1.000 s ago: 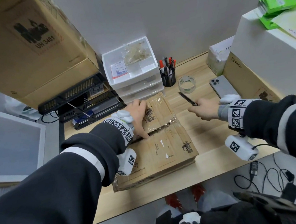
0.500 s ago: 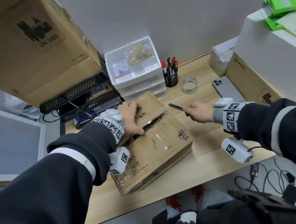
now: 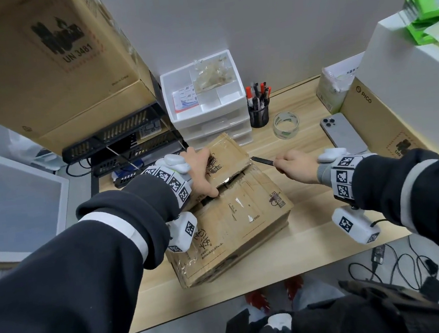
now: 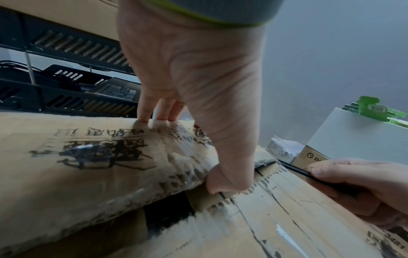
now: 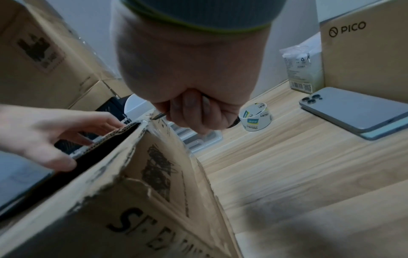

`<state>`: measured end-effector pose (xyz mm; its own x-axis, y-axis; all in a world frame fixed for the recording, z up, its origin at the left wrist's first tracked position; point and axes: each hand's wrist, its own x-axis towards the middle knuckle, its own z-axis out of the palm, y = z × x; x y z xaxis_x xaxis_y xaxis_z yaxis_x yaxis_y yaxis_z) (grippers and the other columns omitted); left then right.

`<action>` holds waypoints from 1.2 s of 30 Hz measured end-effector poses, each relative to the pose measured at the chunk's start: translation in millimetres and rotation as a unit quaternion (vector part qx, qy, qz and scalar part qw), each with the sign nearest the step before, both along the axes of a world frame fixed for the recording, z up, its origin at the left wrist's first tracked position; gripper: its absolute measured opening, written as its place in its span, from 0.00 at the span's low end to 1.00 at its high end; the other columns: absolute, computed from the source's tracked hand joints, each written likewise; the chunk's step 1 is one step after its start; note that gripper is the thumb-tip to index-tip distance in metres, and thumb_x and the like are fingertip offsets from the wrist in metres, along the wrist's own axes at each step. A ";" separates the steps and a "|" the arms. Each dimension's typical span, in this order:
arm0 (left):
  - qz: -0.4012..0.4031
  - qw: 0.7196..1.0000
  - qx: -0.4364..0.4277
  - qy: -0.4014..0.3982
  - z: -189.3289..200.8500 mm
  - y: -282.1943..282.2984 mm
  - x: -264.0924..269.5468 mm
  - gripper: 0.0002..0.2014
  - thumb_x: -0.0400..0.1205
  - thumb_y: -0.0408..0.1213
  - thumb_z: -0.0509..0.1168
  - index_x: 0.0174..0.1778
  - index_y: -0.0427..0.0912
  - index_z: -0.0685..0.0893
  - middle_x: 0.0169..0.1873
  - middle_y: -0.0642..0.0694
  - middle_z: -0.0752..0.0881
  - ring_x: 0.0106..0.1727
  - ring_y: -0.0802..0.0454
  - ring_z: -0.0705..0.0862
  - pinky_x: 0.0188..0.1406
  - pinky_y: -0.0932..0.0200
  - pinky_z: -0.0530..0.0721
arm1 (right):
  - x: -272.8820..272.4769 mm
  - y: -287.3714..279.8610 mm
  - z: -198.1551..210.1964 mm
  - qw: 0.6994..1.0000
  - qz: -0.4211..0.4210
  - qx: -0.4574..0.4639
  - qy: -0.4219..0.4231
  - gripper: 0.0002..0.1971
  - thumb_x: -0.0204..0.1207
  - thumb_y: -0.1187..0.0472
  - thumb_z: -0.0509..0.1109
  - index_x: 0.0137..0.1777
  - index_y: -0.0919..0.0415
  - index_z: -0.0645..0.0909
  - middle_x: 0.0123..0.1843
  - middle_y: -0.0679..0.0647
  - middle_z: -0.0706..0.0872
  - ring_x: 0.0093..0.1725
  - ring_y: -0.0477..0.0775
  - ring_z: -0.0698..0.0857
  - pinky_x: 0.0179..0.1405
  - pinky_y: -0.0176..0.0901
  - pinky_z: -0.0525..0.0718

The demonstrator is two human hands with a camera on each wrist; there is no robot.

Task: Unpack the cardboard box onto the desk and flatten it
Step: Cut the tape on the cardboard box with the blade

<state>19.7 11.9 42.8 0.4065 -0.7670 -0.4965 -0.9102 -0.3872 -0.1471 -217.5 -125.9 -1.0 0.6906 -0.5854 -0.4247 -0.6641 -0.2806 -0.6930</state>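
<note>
A worn brown cardboard box (image 3: 234,218) lies on the wooden desk (image 3: 312,227), its top seam split. My left hand (image 3: 200,173) grips the far flap (image 4: 88,157), with the thumb (image 4: 220,183) hooked under its cut edge and the fingers on top, so the flap stands slightly raised over a dark gap. My right hand (image 3: 296,167) is fisted round a slim black knife (image 3: 262,160), whose tip touches the box's far right corner (image 5: 158,116). The contents are hidden.
Behind the box stand a white drawer unit (image 3: 206,100), a pen cup (image 3: 259,114) and black trays (image 3: 119,143). A tape roll (image 3: 286,125), a phone (image 3: 344,134) and a PICO carton (image 3: 377,121) sit to the right. A big carton (image 3: 42,62) looms at left.
The far flap has come up under my left hand and the box has turned a little. My right hand has brought the knife leftward to the box's far right corner.
</note>
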 end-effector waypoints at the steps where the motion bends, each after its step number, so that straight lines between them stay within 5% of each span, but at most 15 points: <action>1: -0.001 1.000 0.001 -0.001 0.0 -0.7 0.2 0.59 0.44 0.75 0.69 0.72 0.51 0.67 0.56 0.44 0.74 0.52 0.41 0.81 0.51 0.42 0.88 | -2.4 -0.8 -0.2 1.000 0.007 -0.004 -0.002 0.18 0.84 0.58 0.59 0.31 0.58 0.71 0.27 0.52 0.74 0.29 0.52 0.71 0.30 0.43 0.67; 16: -0.013 1.000 0.018 -0.009 -2.3 -3.8 -0.7 0.57 0.43 0.76 0.68 0.68 0.53 0.66 0.53 0.43 0.73 0.51 0.40 0.80 0.51 0.40 0.87 | -27.5 -8.4 3.0 0.992 0.100 -0.066 0.034 0.19 0.86 0.56 0.59 0.31 0.57 0.69 0.27 0.51 0.72 0.30 0.53 0.71 0.30 0.46 0.65; 21: -0.016 1.000 0.020 -0.010 -1.5 -5.0 -2.4 0.60 0.41 0.77 0.67 0.70 0.52 0.66 0.56 0.42 0.74 0.53 0.39 0.81 0.52 0.40 0.87 | -40.3 -7.6 -1.1 0.988 0.119 -0.084 0.042 0.20 0.83 0.49 0.57 0.30 0.54 0.68 0.27 0.51 0.73 0.31 0.55 0.73 0.34 0.51 0.72; 25: -0.020 1.000 0.016 -0.012 -0.2 -4.9 -3.2 0.61 0.40 0.77 0.66 0.70 0.51 0.66 0.56 0.42 0.74 0.54 0.40 0.80 0.53 0.40 0.87 | -50.3 -6.7 2.2 0.986 0.135 -0.078 0.052 0.20 0.86 0.54 0.58 0.31 0.56 0.68 0.28 0.51 0.72 0.30 0.52 0.70 0.31 0.47 0.66; 32: -0.013 1.000 0.014 -0.013 4.6 -4.9 -0.9 0.55 0.44 0.75 0.69 0.65 0.51 0.67 0.53 0.44 0.74 0.50 0.42 0.81 0.50 0.42 0.88 | -62.9 -11.9 0.0 0.999 0.013 -0.020 0.043 0.21 0.86 0.47 0.57 0.35 0.59 0.70 0.30 0.54 0.75 0.30 0.55 0.72 0.32 0.46 0.68; 36: 0.001 1.000 0.022 0.005 13.7 -6.0 1.8 0.57 0.44 0.74 0.70 0.69 0.52 0.65 0.53 0.44 0.76 0.51 0.41 0.82 0.50 0.42 0.88 | -55.3 -2.6 -2.7 0.994 -0.026 0.091 0.062 0.21 0.81 0.41 0.65 0.48 0.62 0.76 0.33 0.54 0.77 0.26 0.51 0.73 0.26 0.40 0.71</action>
<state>21.4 5.9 56.6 0.4029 -0.7435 -0.5337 -0.9109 -0.3826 -0.1547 -272.8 -128.5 -3.7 0.5969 -0.5248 -0.6069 -0.7579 -0.1206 -0.6411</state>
